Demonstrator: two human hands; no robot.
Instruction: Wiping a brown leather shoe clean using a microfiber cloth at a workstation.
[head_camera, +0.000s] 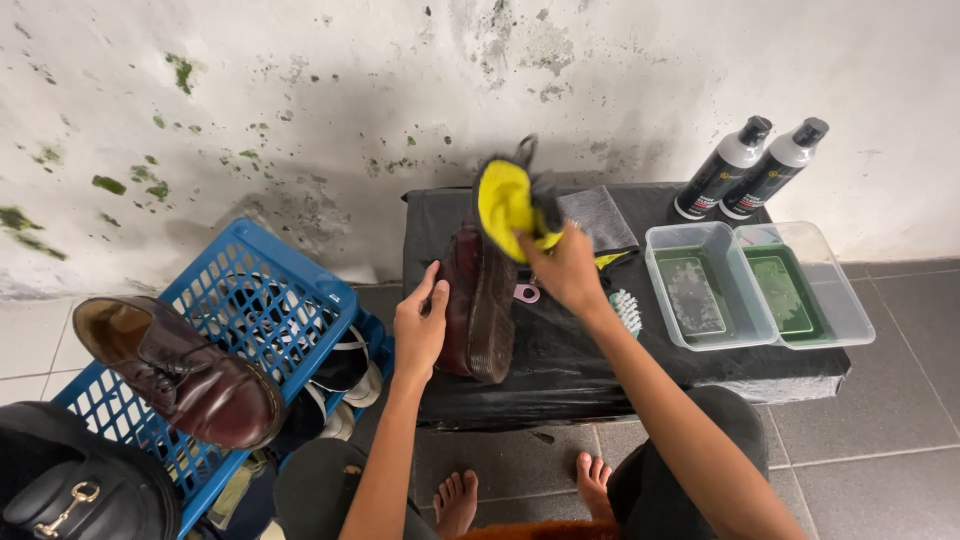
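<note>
So, from where I'm watching the head feed: far left of the grip there's a black bag (70, 490) cut off at the corner, then a dark red shoe (180, 375) perched on the rim of a blue crate (270, 300). Something pale sits down inside the crate but I can't make out what.

The left hand (420, 325) lies flat with fingers spread against the side of the brown shoe (480, 310), which stands on the black-covered table (560, 360). It's bracing, not pinching. The right hand (570, 270) is closed around a yellow cloth (505, 205), pressing it on the upper end of that shoe.

Just right of the grip: a small pink thing (527, 292) I can't identify, a white-bristled brush (627, 310) partly hidden behind the right forearm, and a grey cloth (598, 217) behind the hand. Further right are two clear tubs (700, 285) touching side by side, greenish at the bottom, and two black-and-white bottles (735, 170) leaning at the wall.

Free table surface is mostly the front strip below the hands; the tubs crowd the right edge. Bare feet show under the table.
</note>
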